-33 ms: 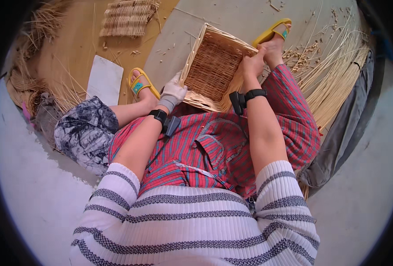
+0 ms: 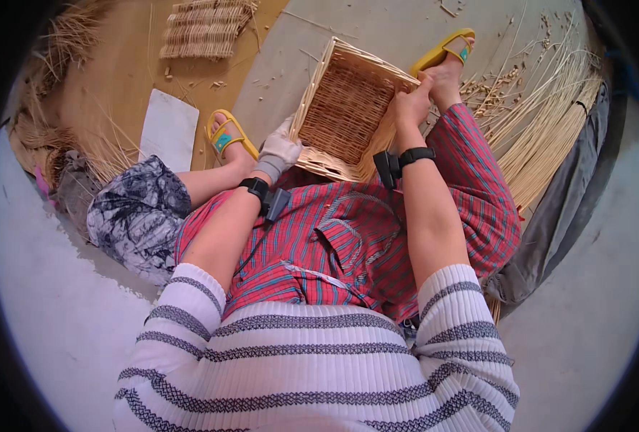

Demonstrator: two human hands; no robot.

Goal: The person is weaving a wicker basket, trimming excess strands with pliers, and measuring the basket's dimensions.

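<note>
A rectangular wicker basket (image 2: 345, 108), pale at the rim and walls and browner on its inside floor, is held tilted between my legs with its opening facing me. My left hand (image 2: 282, 146), in a pale work glove, is closed on the basket's left side near the lower corner. On the opposite side my bare right hand (image 2: 413, 103) grips the upper right rim. The fingers of both hands are partly hidden behind the basket walls. Below it, a red plaid apron (image 2: 355, 237) covers my lap.
Long pale wicker rods (image 2: 550, 147) lie on the right by a dark grey cloth (image 2: 550, 248). A woven panel (image 2: 208, 30) is at the far left, a white sheet (image 2: 168, 126) nearer. Dry fibre bundles (image 2: 67, 47) line the left edge; offcuts (image 2: 507, 81) litter the floor.
</note>
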